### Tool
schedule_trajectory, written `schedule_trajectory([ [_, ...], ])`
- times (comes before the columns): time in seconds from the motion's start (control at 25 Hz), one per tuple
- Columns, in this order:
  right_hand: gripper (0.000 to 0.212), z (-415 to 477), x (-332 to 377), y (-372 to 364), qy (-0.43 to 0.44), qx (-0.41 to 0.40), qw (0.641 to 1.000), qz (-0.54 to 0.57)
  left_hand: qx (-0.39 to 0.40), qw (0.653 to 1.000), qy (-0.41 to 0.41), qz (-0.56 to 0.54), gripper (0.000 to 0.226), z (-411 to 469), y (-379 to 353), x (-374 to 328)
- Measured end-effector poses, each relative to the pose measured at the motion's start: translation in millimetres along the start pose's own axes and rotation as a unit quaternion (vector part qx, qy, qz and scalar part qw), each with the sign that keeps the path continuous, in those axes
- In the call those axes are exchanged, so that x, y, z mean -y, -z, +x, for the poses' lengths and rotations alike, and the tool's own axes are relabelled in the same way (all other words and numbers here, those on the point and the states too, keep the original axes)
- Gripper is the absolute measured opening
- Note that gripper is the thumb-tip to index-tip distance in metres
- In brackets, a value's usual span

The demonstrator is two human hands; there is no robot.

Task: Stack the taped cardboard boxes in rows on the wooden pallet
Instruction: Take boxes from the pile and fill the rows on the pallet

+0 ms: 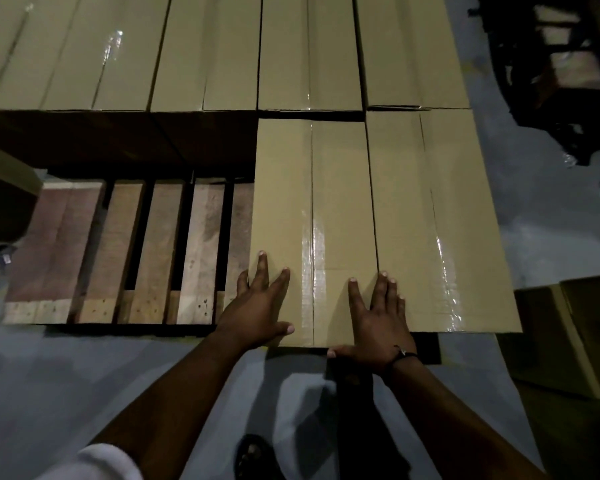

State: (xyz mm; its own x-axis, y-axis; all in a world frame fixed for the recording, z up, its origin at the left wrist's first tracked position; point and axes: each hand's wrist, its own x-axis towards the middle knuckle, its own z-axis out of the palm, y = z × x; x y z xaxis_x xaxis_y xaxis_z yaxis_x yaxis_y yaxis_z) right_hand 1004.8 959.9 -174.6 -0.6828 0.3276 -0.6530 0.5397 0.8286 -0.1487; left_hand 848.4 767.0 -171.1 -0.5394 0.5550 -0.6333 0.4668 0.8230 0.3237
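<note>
A long taped cardboard box lies on the wooden pallet, second from the right in the near row. My left hand rests flat on its near left corner with fingers spread. My right hand lies flat on its near right corner, its thumb hooked over the front edge. Another taped box lies right beside it, at the pallet's right end. A back row of several taped boxes stands behind them, side by side.
Bare pallet slats show to the left of the box. A cardboard box sits at the far left edge, and another box on the grey floor at the right. Dark equipment stands at the top right. My foot is below.
</note>
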Motion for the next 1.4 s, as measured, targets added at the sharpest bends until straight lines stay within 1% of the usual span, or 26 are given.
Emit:
schedule_trajectory([
  [0.12, 0.142, 2, 1, 3, 0.0, 0.006, 1.0, -0.011, 0.0, 1.0, -0.005, 0.011, 0.118, 4, 3, -1],
  [0.36, 0.128, 9, 3, 8, -0.01, 0.0, 1.0, 0.002, -0.014, 1.0, -0.014, 0.017, 0.115, 21, 14, 0],
  [0.84, 0.125, 12, 2, 8, -0.008, 0.002, 1.0, -0.019, -0.013, 0.999, -0.016, 0.033, 0.114, 25, 11, -1],
  [0.92, 0.126, 12, 5, 9, -0.008, 0.003, 1.0, -0.025, -0.009, 0.999, -0.012, 0.05, 0.113, 23, 11, -2],
  [1.0, 0.127, 11, 6, 9, -0.011, -0.006, 0.999, -0.039, 0.007, 0.997, -0.008, 0.074, 0.112, 22, 15, -8],
  [1.08, 0.129, 9, 5, 13, -0.014, 0.002, 0.999, -0.043, 0.021, 0.994, 0.007, 0.104, 0.109, 16, 21, -19],
  [1.16, 0.128, -5, 3, 30, -0.015, 0.026, 0.999, -0.02, 0.021, 0.992, 0.006, 0.121, 0.103, -5, 28, -36],
  [1.24, 0.12, -33, 6, 53, -0.013, 0.027, 1.0, -0.002, -0.009, 0.992, -0.014, 0.126, 0.092, -46, 37, -56],
  [1.32, 0.107, -79, 17, 79, -0.006, -0.007, 1.0, 0.027, -0.046, 0.99, -0.035, 0.127, 0.076, -97, 54, -73],
  [1.4, 0.098, -132, 36, 102, -0.001, -0.048, 0.997, 0.063, -0.07, 0.988, -0.04, 0.132, 0.073, -149, 75, -85],
])
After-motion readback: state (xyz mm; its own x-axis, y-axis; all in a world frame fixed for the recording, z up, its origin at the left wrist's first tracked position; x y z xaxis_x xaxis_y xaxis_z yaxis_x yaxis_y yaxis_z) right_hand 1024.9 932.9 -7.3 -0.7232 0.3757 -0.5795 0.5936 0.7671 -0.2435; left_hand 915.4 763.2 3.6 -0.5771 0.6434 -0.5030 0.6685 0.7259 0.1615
